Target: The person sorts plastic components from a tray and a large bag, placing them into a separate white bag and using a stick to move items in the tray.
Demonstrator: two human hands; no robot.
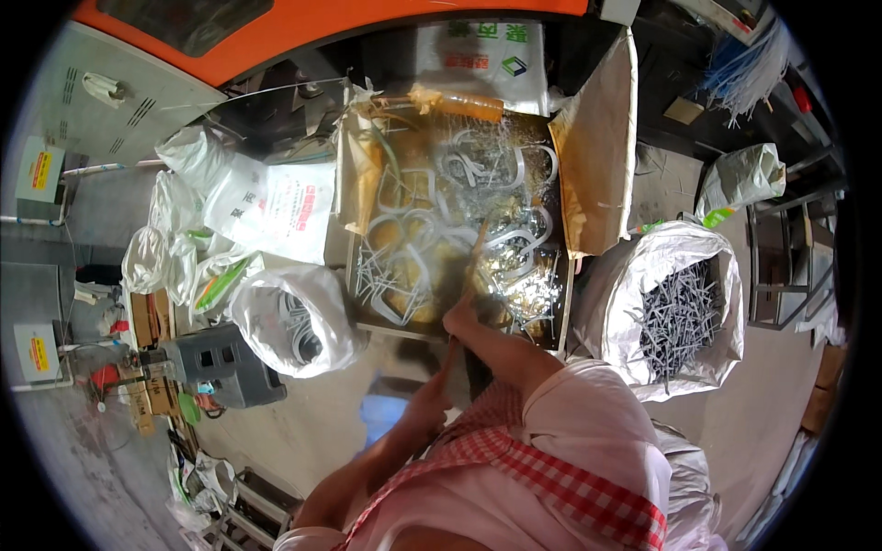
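A long wooden stick [477,250] slants up from my body into a shallow tank [395,332] of water. Both hands grip it: my right hand [459,315] is closed round its middle at the tank's near edge, and my left hand [428,404] is closed round its lower end, closer to me. The stick's far end is among white curved plastic strips [418,266] in the water. Thin, short white pieces [386,275] lie at the tank's left, and similar ones sit in bright glare at the right. Splashing at the back blurs the water surface.
An open white sack [730,354] of dark grey strips stands right of the tank. Another white sack [248,308] with curved strips stands left, beside a grey plastic stool-like object [225,367]. Upright boards [602,147] flank the tank; an orange pipe [469,105] crosses its back.
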